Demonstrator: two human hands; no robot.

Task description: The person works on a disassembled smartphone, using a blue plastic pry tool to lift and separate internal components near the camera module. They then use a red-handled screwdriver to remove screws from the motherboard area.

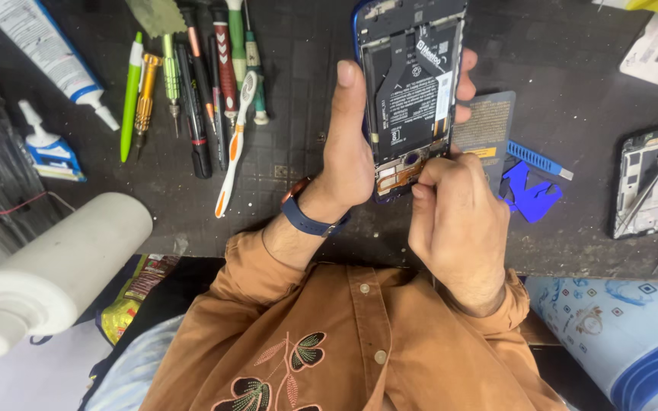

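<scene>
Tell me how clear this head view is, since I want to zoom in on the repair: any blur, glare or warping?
Head view: even, soft light, no hard shadows; the opened phone between the left hand and right hand is sharp; the white bottle at the near left edge looks soft and stretched by the wide lens; little glare.

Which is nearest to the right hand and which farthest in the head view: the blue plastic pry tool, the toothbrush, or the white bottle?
From the right hand:
1. Blue plastic pry tool, just past it on the right.
2. Toothbrush, across the opened phone, on the left.
3. White bottle, far left, at the bench edge.
</scene>
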